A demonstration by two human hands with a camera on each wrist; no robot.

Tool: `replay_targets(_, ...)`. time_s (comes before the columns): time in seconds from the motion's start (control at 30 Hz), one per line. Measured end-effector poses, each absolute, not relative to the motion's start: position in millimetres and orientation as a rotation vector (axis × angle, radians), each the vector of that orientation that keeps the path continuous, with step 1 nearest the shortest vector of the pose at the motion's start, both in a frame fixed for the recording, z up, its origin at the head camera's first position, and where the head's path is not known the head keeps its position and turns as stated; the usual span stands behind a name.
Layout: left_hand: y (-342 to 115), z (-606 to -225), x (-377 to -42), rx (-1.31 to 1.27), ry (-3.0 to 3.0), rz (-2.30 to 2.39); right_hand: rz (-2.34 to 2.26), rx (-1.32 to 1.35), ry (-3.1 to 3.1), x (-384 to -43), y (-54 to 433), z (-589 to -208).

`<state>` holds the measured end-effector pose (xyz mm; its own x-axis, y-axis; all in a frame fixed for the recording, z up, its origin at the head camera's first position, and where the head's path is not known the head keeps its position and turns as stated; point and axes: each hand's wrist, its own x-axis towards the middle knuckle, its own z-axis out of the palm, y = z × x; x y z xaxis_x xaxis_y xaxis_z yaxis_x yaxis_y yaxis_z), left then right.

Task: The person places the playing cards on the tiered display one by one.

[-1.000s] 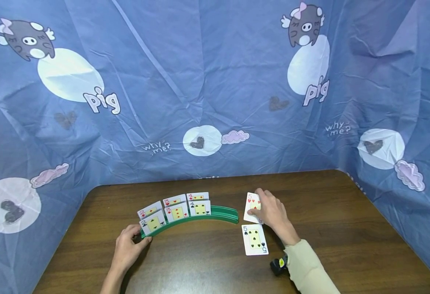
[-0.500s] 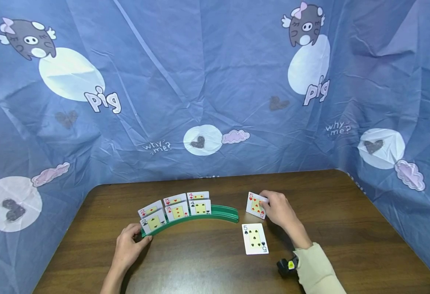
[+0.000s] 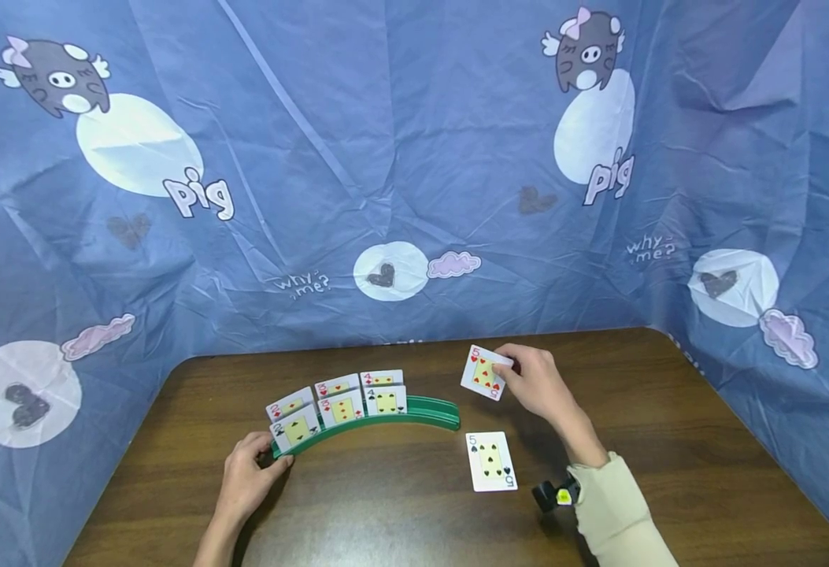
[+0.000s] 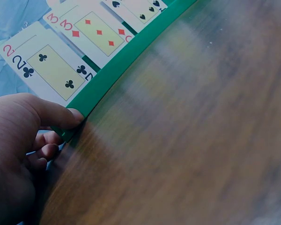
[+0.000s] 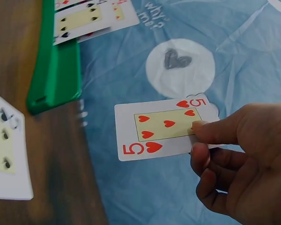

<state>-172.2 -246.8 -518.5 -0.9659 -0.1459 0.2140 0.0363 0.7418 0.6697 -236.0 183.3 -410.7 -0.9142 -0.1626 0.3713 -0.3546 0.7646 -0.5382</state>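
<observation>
My right hand (image 3: 538, 383) pinches a five of hearts (image 3: 483, 374) by its right edge, thumb on its face, lifted above the table beyond the holder's right end. My left hand (image 3: 246, 475) grips the left end of a curved green card holder (image 3: 433, 409); in the left wrist view the thumb (image 4: 68, 116) lies on its front side. Two rows of cards stand in the holder: a two of clubs (image 3: 296, 429), a three of diamonds (image 3: 342, 409) and a four of spades (image 3: 386, 401) in front, red cards behind. A five of spades (image 3: 492, 462) lies face up on the table.
The brown wooden table (image 3: 371, 504) has rounded far corners. Blue cloth (image 3: 414, 157) with pig prints hangs behind and at both sides. A small black device (image 3: 554, 495) sits at my right wrist beside the sleeve (image 3: 619, 504).
My right hand has picked the five of hearts up off the table, tilted it and raised it away from me. The left hand and the card holder have stayed in place.
</observation>
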Motion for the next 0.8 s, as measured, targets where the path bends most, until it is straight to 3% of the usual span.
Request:
replay_targets(0.4, -246, -519, -173, 0.074, -2.676, -1.029, 0.97, 0.493, -2.628, -242, 160, -389)
replay_targets(0.8, -246, -520, -173, 0.063, -2.66, -1.02, 0.986, 0.576, -2.672, -248, 127, -393)
